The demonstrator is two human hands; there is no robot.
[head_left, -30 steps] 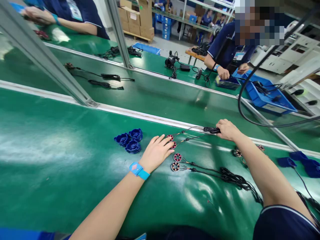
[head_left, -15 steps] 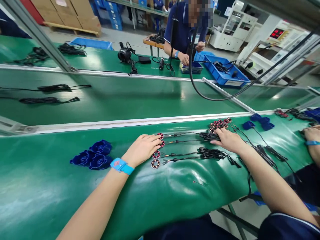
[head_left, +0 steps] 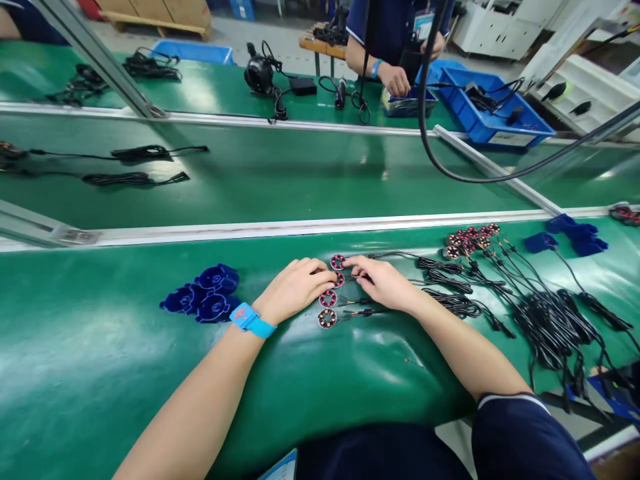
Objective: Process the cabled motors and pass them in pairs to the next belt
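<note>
Four small round metal rings with red or copper-coloured segments (head_left: 328, 305) lie in a column. The bare left hand (head_left: 293, 291) touches the second from the top, the bare right hand (head_left: 381, 283) the topmost; whether either pinches, I cannot tell. From the rings, three dark-blue hollow plastic cups (head_left: 206, 293) sit at nine o'clock; between one and two, a bright-blue rectangular plastic bin (head_left: 480, 129) holds black cables.

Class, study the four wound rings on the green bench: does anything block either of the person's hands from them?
Nothing visible does: the left hand is right at the wound rings, and the right hand is at the topmost one. The blue housings lie left of both hands.
</note>
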